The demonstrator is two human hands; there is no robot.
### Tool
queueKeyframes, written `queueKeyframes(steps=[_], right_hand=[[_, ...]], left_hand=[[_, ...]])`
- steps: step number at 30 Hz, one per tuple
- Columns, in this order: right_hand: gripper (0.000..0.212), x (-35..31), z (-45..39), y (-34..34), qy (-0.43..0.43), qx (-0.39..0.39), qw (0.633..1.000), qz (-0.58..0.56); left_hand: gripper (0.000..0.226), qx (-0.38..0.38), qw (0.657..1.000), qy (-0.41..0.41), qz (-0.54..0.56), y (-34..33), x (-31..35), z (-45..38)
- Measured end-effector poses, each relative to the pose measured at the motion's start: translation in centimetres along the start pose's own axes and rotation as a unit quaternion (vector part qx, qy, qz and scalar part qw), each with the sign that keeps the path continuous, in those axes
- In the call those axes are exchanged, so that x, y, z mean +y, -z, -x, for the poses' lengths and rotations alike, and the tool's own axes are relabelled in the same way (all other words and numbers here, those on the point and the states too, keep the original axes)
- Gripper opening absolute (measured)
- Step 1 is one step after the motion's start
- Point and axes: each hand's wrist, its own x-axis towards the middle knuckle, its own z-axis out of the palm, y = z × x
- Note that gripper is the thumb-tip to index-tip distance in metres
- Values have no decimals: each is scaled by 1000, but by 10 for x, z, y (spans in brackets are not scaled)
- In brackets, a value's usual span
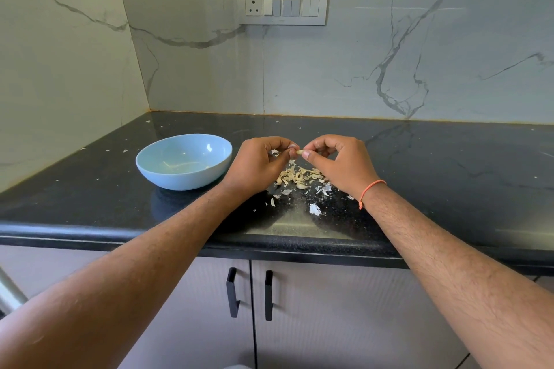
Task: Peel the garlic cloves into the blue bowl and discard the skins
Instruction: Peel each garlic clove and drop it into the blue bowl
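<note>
Pinching a small pale garlic clove point(299, 152) between them, two bare hands meet above a black speckled countertop point(434, 165). The left hand point(260, 163) has its fingers curled inward, with thumb and fingertips closed on one end of the clove. The right hand point(338, 162) mirrors it, fingers curled, thumb and forefinger gripping the other end. An orange thread bracelet point(370, 190) circles the right wrist.

Directly below the hands, on the countertop, lies a loose pile of garlic cloves point(301, 178), cream-coloured and heaped together. Thin white skins point(314, 209) are scattered around the pile, mostly on the near side, with smaller flecks spread farther across the counter.

Just to the left of the left hand sits the blue bowl point(156, 163), upright on the counter. Its inside shows only a faint pale streak near the bottom; whether any cloves lie in it cannot be told.

Behind the counter rises a white marble-patterned wall point(389, 69) with a switch panel point(281, 6). Below the counter edge are grey cabinet doors point(329, 308) with two black handles point(232, 292).
</note>
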Motion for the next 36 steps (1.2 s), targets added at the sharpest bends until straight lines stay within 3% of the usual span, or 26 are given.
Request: queueKeyframes(steps=[7,13,21,28,36], right_hand=[[5,-32,-8,-6,2,11,999,-44],[9,-81,-23,-44,-25,-62,996,-65],[10,-123,-34,-105,12,-138,988,69],[10,-115,-29,-82,11,-120,988,97],[12,-67,-12,-14,-35,-222,949,221]], left_hand=[[10,12,998,2,-56,41,20,-10],[10,-39,989,21,-144,110,10,1],[13,-45,963,91,-251,172,-18,26],[20,-65,953,86,-282,159,-11,24],[31,-128,937,-32,-322,82,33,9]])
